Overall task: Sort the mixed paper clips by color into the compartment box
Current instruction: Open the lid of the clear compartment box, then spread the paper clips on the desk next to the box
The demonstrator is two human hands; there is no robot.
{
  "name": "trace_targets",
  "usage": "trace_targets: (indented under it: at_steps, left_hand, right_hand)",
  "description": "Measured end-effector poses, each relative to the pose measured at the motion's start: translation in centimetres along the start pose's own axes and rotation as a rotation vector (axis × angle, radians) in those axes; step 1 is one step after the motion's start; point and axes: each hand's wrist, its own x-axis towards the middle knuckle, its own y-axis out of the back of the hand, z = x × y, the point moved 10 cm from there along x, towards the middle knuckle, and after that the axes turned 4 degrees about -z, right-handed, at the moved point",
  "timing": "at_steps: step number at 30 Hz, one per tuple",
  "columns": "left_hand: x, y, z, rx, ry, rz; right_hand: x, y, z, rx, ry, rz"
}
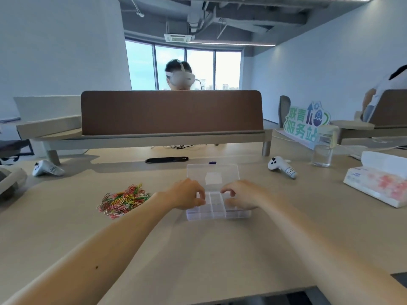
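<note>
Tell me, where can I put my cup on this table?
Bare table lies in front of the compartment box, and between it and the tissue pack. It's crowded at the paper clips.

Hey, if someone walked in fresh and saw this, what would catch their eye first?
Probably the bright pile of clips on the desk, left of the clear box with its lid open. Next, the left hand and right hand resting on the box, centre of view.
</note>
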Motion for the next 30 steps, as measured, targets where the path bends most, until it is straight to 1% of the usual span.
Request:
trace_targets:
  at_steps: [7,10,12,16,18,23,26,28,30]
  left_hand:
    - [2.2,1.4,-2.5,-0.067,-0.015,0.110]
    - [2.2,0.8,-3.7,-0.043,-0.020,0.127]
    - [2.0,0.5,-4.3,-0.008,-0.030,0.103]
    - [1.9,0.2,-5.1,0.040,-0.068,-0.078]
    - [2.1,0.3,-5.8,0.020,-0.072,-0.122]
    - [2.3,0.7,-6.8,-0.036,-0.080,-0.128]
    - [1.8,2.2,-7.6,-0.119,-0.074,-0.061]
    - [1.3,3.6,-9.1,-0.156,-0.042,-0.006]
    - [0.6,4.5,-11.2,-0.156,0.001,-0.010]
  right_hand:
    - [3.3,1.5,-0.4,0.058,0.063,0.108]
    - [4.2,0.7,-1.3,0.050,0.085,0.111]
    - [4.6,0.1,-2.0,0.032,0.097,0.110]
    - [5.6,0.1,-2.9,0.000,0.102,0.062]
    - [6.4,0.2,-3.3,0.003,0.101,0.024]
    - [8.3,0.5,-4.6,-0.001,0.146,-0.014]
    - [9.7,0.6,-4.8,-0.023,0.154,-0.038]
    - [10.5,1.5,-5.3,-0.010,0.184,-0.008]
    - [10.9,2.2,-6.3,0.014,0.232,0.023]
